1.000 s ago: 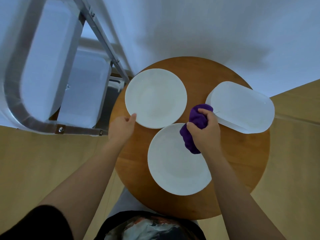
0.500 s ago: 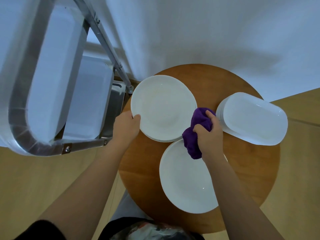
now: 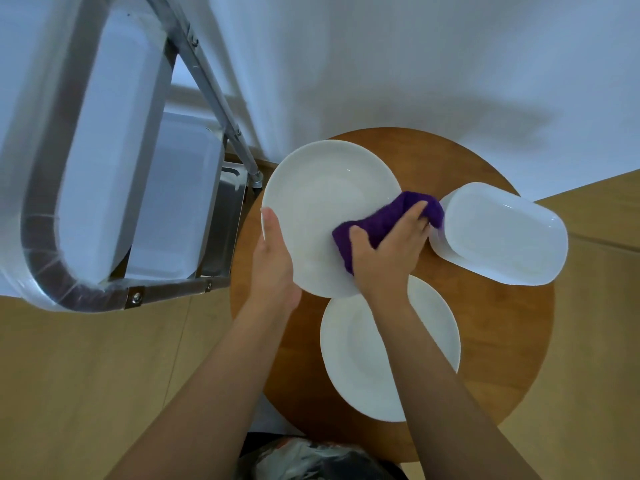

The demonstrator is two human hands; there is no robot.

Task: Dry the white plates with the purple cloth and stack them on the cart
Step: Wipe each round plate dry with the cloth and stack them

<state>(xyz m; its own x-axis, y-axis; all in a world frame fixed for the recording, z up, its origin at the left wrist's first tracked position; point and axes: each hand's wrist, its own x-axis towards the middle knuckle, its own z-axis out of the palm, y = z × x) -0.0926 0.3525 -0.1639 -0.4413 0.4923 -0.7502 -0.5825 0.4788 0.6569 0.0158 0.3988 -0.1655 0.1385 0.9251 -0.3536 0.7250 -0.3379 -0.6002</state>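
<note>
head view:
held plate: round white ceramic plate (image 3: pixel 322 209), raised off the table and tilted, overlapping the far edge of the second plate; 1 s ago it lay flat on the table.
left hand: left hand (image 3: pixel 273 261) grips the held plate's near-left rim, thumb on the top face, other fingers hidden under it; earlier it only touched the rim.
cloth: bunched purple cloth (image 3: pixel 384 223) lies on the held plate's right part; 1 s ago it hung over the near plate.
right hand: right hand (image 3: pixel 388 251) presses the cloth on the plate, fingers curled into the fabric, thumb on its near end.
second plate: round white plate (image 3: pixel 356 362) flat on the near part of the table, partly under the right forearm.
oval dishes: stack of white oval dishes (image 3: pixel 502 237) on the table's right side, just beside the cloth.
table: round brown wooden table (image 3: pixel 485 327), carrying all dishes.
cart: steel cart (image 3: pixel 221 223) with white trays, left of the table; no plates visible on it.
camera: view sits closer and shifted compared with 0.5 s ago.
</note>
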